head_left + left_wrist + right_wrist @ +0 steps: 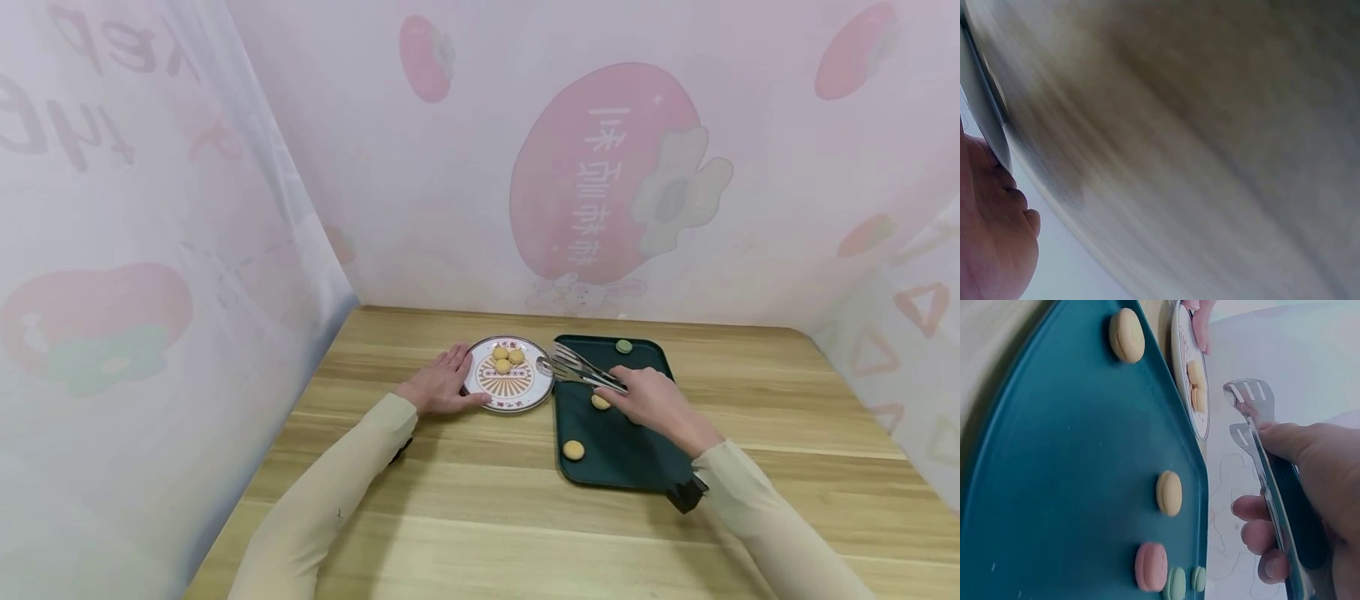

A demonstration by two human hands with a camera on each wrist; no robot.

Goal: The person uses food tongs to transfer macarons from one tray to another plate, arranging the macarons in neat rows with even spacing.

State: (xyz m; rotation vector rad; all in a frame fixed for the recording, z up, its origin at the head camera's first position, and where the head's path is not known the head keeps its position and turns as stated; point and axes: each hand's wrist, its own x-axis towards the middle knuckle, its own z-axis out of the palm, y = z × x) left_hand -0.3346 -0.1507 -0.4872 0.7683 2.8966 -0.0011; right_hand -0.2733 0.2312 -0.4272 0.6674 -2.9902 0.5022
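Observation:
My left hand (442, 385) rests against the left rim of a round white plate (528, 392), thumb along its near edge and fingers along its side. Three yellow macarons (502, 366) sit together on that plate. In my right hand (654, 402) is a pair of metal tongs (1260, 412), gripped by the dark handle. Their slotted ends stand apart with nothing between them, over the plate's right rim and the dark green tray's (615, 458) left edge. On the tray are yellow macarons (1169, 494), a pink macaron (1151, 567) and green macarons (1175, 584).
Plate and tray lie side by side on a wood-grain table (480, 517). Printed pale curtains (450, 183) hang behind the table and at both sides. One yellow macaron (573, 450) lies near the tray's front left corner, a green macaron (624, 346) near its far edge.

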